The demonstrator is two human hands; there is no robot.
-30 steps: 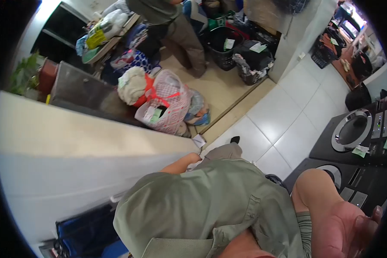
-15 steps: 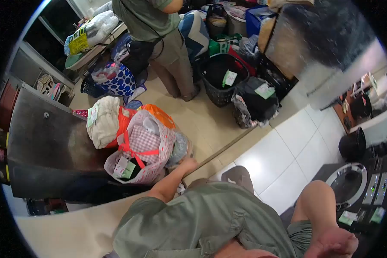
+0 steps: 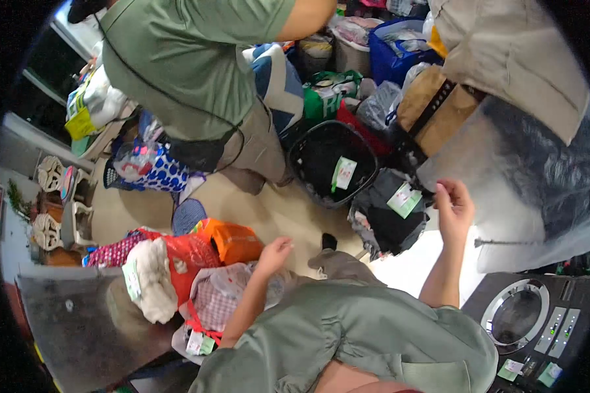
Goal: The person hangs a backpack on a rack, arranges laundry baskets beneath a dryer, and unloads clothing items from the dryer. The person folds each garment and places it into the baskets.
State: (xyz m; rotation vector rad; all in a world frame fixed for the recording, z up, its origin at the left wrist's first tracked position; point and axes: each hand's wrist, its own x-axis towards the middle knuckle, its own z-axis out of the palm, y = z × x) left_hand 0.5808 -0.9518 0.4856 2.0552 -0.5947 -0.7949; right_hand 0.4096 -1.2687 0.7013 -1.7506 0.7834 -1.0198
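My left hand (image 3: pixel 275 254) is held above the floor beside a pink-and-white bag (image 3: pixel 242 275) with checked cloth in it. Its fingers are loosely bent, with nothing visible in them. My right hand (image 3: pixel 455 208) is raised, fingers partly curled and apart, and no object shows in it. Nearest to that hand is a black bag (image 3: pixel 400 226) with dark cloth and a green-and-white tag (image 3: pixel 404 199). Whether the fingertips touch the bag, I cannot tell. A black laundry basket (image 3: pixel 308 177) with dark contents and another tag (image 3: pixel 343 173) stands just beyond.
A co-worker in a green shirt (image 3: pixel 183 72) stands ahead on the left. White bundled cloth (image 3: pixel 154 278), a red bag (image 3: pixel 190 259) and an orange bag (image 3: pixel 229 241) sit at lower left. Plastic sheeting (image 3: pixel 498 196) hangs at right, above a dark machine with a round door (image 3: pixel 514 316).
My view has moved forward. My left hand has come away from the pink-and-white bag's side, and my right hand has risen from the lower right toward the black bag. The co-worker appears closer.
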